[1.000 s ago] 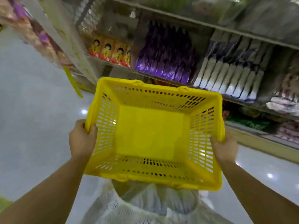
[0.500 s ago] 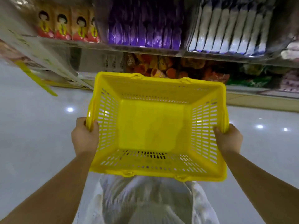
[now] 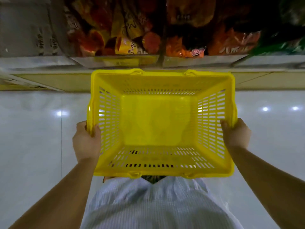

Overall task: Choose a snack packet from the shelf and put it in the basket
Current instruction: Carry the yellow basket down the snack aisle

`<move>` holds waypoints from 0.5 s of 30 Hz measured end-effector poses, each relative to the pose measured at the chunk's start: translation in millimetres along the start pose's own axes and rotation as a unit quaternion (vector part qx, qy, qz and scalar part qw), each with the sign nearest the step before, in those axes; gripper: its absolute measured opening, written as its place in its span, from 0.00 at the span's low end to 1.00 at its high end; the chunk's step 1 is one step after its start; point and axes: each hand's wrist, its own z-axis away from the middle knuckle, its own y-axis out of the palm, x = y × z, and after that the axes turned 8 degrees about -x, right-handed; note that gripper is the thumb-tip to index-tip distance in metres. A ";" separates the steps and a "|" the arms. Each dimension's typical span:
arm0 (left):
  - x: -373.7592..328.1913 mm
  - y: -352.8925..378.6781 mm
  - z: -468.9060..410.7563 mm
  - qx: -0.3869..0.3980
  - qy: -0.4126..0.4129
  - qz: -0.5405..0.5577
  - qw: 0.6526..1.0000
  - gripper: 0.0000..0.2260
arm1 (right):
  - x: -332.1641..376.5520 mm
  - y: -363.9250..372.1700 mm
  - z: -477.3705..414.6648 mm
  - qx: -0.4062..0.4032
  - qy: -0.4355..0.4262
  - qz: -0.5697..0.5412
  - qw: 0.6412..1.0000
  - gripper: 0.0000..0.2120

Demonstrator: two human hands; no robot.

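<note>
two arms outstretched, left hand (image 3: 86,142) and right hand (image 3: 236,134) gripping basket (image 3: 158,80) rims

Print marks the snack packets (image 3: 127,45) — all too blurred to read.

Empty yellow basket (image 3: 160,123) below snack packets (image 3: 130,45)
</note>
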 end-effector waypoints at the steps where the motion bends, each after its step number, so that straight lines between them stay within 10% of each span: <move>1: 3.7 12.8 -1.7 0.000 0.002 -0.003 1.000 0.12 | -2.4 13.8 -4.1 -0.002 0.003 -0.001 1.000 0.16; 15: 50.4 127.6 -20.5 0.053 0.019 -0.029 0.998 0.11 | -24.0 147.6 -48.6 0.019 0.025 0.003 1.000 0.16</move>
